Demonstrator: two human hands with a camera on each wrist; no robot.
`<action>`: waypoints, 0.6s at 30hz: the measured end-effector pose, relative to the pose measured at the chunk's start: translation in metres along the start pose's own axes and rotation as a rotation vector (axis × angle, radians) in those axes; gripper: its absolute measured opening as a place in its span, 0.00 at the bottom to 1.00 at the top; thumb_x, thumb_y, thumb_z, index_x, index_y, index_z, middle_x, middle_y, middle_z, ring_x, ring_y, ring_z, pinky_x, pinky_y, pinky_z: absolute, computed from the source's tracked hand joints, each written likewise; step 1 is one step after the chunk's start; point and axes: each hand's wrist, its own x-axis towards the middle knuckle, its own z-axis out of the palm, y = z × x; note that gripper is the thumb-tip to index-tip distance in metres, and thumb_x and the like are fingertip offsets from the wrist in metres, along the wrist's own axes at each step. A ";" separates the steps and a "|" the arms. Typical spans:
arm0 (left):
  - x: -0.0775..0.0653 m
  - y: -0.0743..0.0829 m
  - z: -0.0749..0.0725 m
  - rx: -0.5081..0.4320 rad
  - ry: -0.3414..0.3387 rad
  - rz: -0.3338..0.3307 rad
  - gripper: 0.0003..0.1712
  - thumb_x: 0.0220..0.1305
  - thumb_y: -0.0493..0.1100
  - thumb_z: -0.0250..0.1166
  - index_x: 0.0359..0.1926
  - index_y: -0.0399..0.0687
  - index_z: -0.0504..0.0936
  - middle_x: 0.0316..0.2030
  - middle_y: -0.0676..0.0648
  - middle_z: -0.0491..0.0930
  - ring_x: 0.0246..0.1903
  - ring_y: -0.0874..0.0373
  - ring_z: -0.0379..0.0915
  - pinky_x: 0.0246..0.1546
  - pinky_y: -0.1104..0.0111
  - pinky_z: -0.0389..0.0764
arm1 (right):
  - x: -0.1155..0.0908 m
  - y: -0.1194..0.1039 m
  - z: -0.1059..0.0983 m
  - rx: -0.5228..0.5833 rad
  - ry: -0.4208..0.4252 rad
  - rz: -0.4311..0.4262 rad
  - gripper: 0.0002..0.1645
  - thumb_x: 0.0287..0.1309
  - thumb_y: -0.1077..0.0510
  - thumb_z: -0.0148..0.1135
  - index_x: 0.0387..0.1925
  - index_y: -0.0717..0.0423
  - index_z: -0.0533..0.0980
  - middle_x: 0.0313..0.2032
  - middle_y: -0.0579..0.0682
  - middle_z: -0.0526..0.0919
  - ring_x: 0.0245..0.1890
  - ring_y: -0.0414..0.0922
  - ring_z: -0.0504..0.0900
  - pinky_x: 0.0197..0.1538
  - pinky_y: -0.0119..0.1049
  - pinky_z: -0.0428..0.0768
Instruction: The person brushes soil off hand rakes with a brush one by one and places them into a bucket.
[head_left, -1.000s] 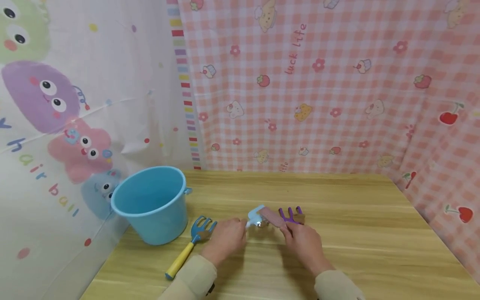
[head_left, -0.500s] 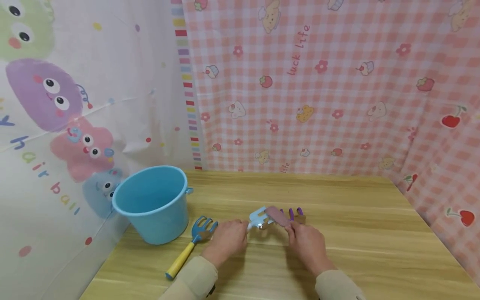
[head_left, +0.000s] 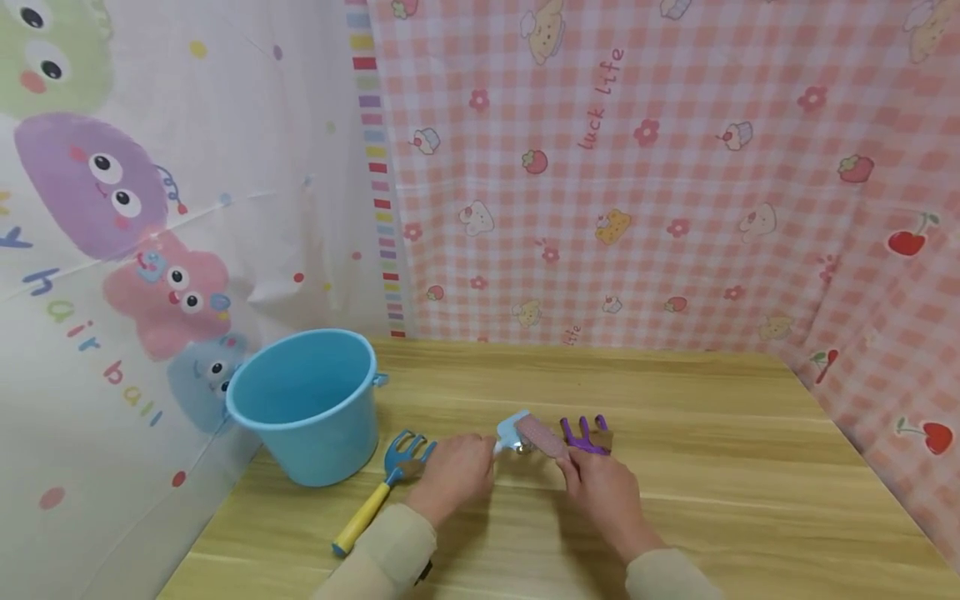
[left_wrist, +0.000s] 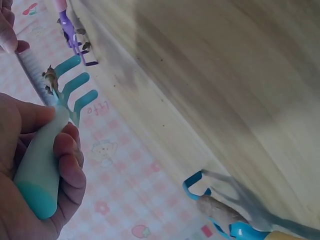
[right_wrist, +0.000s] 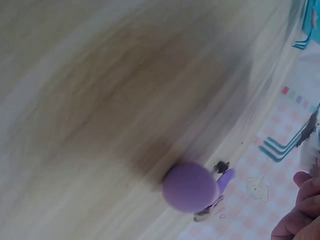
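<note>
My left hand (head_left: 457,471) grips the pale handle of a small light-blue hand rake (left_wrist: 40,165), its tines raised above the table. Brown dirt (left_wrist: 50,77) clings where the tines meet the neck. With my right hand (head_left: 607,492) I hold a brush (head_left: 543,435) that has a pinkish back; its white bristles lie against the rake's head. Behind the right hand a purple rake (head_left: 581,433) rests on the table, with brown bits on it. A blue rake with a yellow handle (head_left: 363,515) lies left of my left hand, a brown clump on its tines.
A light-blue bucket (head_left: 322,450) stands at the table's left side, beyond the yellow-handled rake. The wood-grain table (head_left: 720,417) meets a pink checked cloth (head_left: 645,267) at the back and a white printed cloth (head_left: 277,242) on the left.
The brush has shifted right across the rake's head, baring its tines, then back left over it. My left hand keeps its hold on the rake, almost in place. The head view has shifted slightly.
</note>
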 end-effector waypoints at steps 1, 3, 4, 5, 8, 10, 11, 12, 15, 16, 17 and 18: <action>0.000 0.000 0.000 0.001 0.001 0.002 0.06 0.61 0.42 0.63 0.28 0.49 0.76 0.20 0.52 0.71 0.17 0.58 0.67 0.17 0.64 0.69 | 0.000 0.001 0.000 -0.008 0.001 0.011 0.11 0.60 0.55 0.68 0.24 0.51 0.77 0.18 0.44 0.75 0.19 0.49 0.78 0.23 0.46 0.75; -0.001 0.000 0.000 0.001 0.005 0.008 0.06 0.61 0.42 0.63 0.28 0.49 0.76 0.19 0.53 0.70 0.17 0.59 0.66 0.17 0.65 0.68 | 0.000 0.003 0.001 -0.020 -0.003 0.024 0.12 0.60 0.55 0.67 0.23 0.51 0.76 0.17 0.45 0.75 0.19 0.50 0.78 0.23 0.46 0.74; -0.001 0.000 0.000 -0.001 0.004 0.011 0.06 0.62 0.42 0.64 0.28 0.49 0.76 0.19 0.53 0.70 0.17 0.59 0.66 0.17 0.66 0.68 | 0.000 0.004 0.001 -0.021 -0.008 0.032 0.12 0.60 0.55 0.67 0.23 0.51 0.76 0.18 0.45 0.75 0.20 0.50 0.78 0.23 0.45 0.74; -0.002 0.000 -0.001 -0.005 0.000 0.012 0.06 0.62 0.42 0.64 0.29 0.49 0.76 0.19 0.53 0.70 0.17 0.59 0.65 0.17 0.66 0.67 | 0.000 0.005 0.001 -0.021 -0.008 0.032 0.11 0.60 0.55 0.67 0.24 0.52 0.77 0.18 0.46 0.76 0.20 0.50 0.79 0.23 0.45 0.75; -0.002 0.001 -0.001 -0.022 -0.021 0.012 0.06 0.62 0.42 0.64 0.30 0.49 0.77 0.20 0.53 0.70 0.18 0.60 0.65 0.18 0.67 0.68 | -0.001 0.010 0.002 -0.020 -0.014 0.046 0.07 0.60 0.56 0.67 0.30 0.55 0.81 0.21 0.49 0.81 0.22 0.52 0.82 0.23 0.45 0.76; -0.003 0.002 0.000 -0.028 -0.037 0.010 0.05 0.63 0.42 0.64 0.31 0.48 0.78 0.21 0.53 0.71 0.19 0.59 0.66 0.19 0.66 0.70 | -0.002 0.012 0.002 -0.023 -0.016 0.057 0.07 0.61 0.56 0.67 0.34 0.56 0.83 0.24 0.51 0.83 0.23 0.53 0.83 0.24 0.46 0.77; -0.003 0.002 0.000 -0.030 -0.044 0.009 0.04 0.63 0.42 0.64 0.32 0.49 0.78 0.21 0.53 0.72 0.19 0.59 0.67 0.20 0.66 0.70 | -0.003 0.013 0.003 -0.028 -0.014 0.059 0.07 0.61 0.56 0.67 0.35 0.57 0.83 0.24 0.52 0.84 0.24 0.53 0.83 0.24 0.46 0.77; -0.003 0.003 0.000 -0.027 -0.049 0.009 0.04 0.63 0.43 0.64 0.32 0.49 0.78 0.22 0.53 0.72 0.20 0.59 0.68 0.21 0.66 0.71 | -0.003 0.014 0.003 -0.031 -0.012 0.061 0.08 0.61 0.56 0.67 0.36 0.57 0.83 0.25 0.53 0.84 0.24 0.54 0.83 0.24 0.46 0.77; -0.003 0.003 0.000 -0.018 -0.051 0.010 0.04 0.63 0.42 0.64 0.32 0.49 0.78 0.22 0.52 0.73 0.20 0.59 0.68 0.21 0.65 0.72 | -0.003 0.017 0.002 -0.060 0.003 0.064 0.08 0.61 0.55 0.66 0.36 0.57 0.82 0.25 0.55 0.84 0.23 0.55 0.83 0.23 0.48 0.77; -0.003 0.003 0.000 -0.016 -0.052 0.009 0.04 0.63 0.43 0.64 0.32 0.49 0.78 0.22 0.52 0.73 0.19 0.59 0.68 0.21 0.65 0.71 | -0.002 0.018 0.001 -0.068 0.008 0.071 0.08 0.61 0.55 0.66 0.35 0.57 0.82 0.24 0.55 0.84 0.23 0.55 0.82 0.22 0.48 0.76; -0.003 0.003 0.000 -0.013 -0.051 0.011 0.04 0.62 0.43 0.64 0.32 0.49 0.78 0.21 0.52 0.72 0.19 0.59 0.68 0.20 0.66 0.71 | -0.002 0.019 0.000 -0.074 0.009 0.083 0.08 0.62 0.55 0.66 0.35 0.56 0.82 0.24 0.54 0.83 0.22 0.54 0.82 0.22 0.48 0.75; -0.003 0.003 -0.001 -0.011 -0.051 0.009 0.04 0.62 0.42 0.64 0.32 0.49 0.78 0.21 0.53 0.72 0.19 0.59 0.67 0.19 0.66 0.70 | -0.002 0.019 -0.001 -0.074 0.009 0.097 0.08 0.62 0.54 0.66 0.35 0.55 0.82 0.23 0.53 0.83 0.22 0.53 0.81 0.22 0.48 0.75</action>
